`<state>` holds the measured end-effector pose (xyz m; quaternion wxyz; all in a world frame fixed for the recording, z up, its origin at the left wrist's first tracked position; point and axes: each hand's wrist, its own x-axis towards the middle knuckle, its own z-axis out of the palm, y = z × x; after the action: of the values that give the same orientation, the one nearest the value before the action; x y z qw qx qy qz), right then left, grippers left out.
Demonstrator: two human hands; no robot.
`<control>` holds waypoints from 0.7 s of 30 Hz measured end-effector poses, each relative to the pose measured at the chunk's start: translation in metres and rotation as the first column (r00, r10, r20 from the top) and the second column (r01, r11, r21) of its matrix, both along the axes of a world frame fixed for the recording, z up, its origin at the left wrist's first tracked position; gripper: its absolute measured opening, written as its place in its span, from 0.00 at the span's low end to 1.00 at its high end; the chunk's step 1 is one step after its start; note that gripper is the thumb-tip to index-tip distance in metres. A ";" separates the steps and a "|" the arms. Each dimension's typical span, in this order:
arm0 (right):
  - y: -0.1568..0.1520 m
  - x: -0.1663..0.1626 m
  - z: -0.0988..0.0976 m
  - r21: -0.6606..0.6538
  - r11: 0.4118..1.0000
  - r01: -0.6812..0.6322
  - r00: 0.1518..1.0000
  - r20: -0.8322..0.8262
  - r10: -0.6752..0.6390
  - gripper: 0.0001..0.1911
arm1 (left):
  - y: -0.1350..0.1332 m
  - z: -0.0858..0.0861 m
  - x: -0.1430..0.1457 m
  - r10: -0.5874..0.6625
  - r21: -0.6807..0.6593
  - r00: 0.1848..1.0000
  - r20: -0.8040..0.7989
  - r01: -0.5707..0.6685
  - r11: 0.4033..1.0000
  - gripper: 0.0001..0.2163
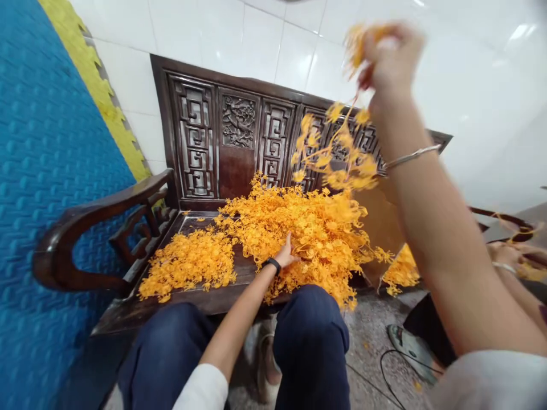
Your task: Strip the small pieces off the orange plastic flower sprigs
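A large heap of orange artificial-flower strands (282, 216) covers the middle of the dark carved wooden bench (245, 267). My left hand (288, 254), a black band at its wrist, reaches into the front of this heap. Its thumb is stretched up and apart, while the other fingertips are partly hidden among the strands. Raised high at the upper right, my right hand (391, 57) is closed on a bunch of orange flower strands (337, 151), which dangles down over the heap. This hand is blurred by motion and has a silver bangle below it.
A smaller orange pile (192, 259) lies at the bench's left end, beside a curved wooden armrest (98, 210). A cardboard box (378, 213) stands right of the heap, with more orange pieces by it. At the far right, another person's hands (508, 253) handle strands. A cable (384, 370) crosses the floor.
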<state>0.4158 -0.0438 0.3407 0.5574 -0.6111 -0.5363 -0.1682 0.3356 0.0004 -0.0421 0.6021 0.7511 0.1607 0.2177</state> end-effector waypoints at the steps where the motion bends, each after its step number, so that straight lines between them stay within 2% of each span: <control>1: 0.003 -0.002 -0.012 0.013 1.000 0.019 0.997 -0.070 -0.019 0.09 | 0.008 0.007 -0.006 0.008 0.027 1.000 -0.019 -0.007 1.000 0.40; 3: 0.009 -0.006 -0.041 0.010 1.000 0.017 0.980 -0.200 -0.015 0.06 | 0.026 0.024 -0.021 0.030 0.079 0.999 -0.029 -0.028 0.997 0.42; 5: 0.014 -0.011 -0.072 -0.019 0.995 -0.101 0.952 -0.294 0.091 0.04 | 0.045 0.042 -0.039 0.066 0.116 0.998 -0.019 -0.063 0.991 0.41; 7: 0.015 -0.018 -0.096 -0.029 0.966 -0.258 0.907 -0.351 0.232 0.03 | 0.062 0.058 -0.061 0.123 0.142 0.992 0.003 -0.122 0.982 0.41; 11: 0.012 -0.039 -0.118 -0.086 0.864 -0.495 0.823 -0.366 0.435 0.10 | 0.082 0.088 -0.105 0.161 0.179 0.987 0.015 -0.161 0.971 0.50; 14: 0.010 -0.058 -0.130 -0.140 0.774 -0.617 0.754 -0.386 0.531 0.13 | 0.076 0.109 -0.130 0.126 0.302 0.991 0.045 -0.134 0.944 0.54; 17: 0.009 -0.076 -0.143 -0.161 0.686 -0.709 0.670 -0.456 0.585 0.14 | 0.057 0.126 -0.144 0.051 0.439 0.992 0.114 -0.097 0.893 0.47; 18: 0.009 -0.081 -0.148 -0.162 0.653 -0.739 0.635 -0.490 0.597 0.14 | 0.051 0.130 -0.146 0.051 0.420 0.989 0.139 -0.106 0.901 0.42; 21: 0.007 -0.091 -0.161 -0.158 0.542 -0.826 0.524 -0.572 0.631 0.15 | 0.038 0.135 -0.155 0.107 0.238 0.977 0.185 -0.150 0.960 0.25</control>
<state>0.3246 -0.0364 0.1793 0.5397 -0.4432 -0.6237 0.3511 0.1806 0.0382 0.0932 0.4986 0.7877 0.1285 0.3383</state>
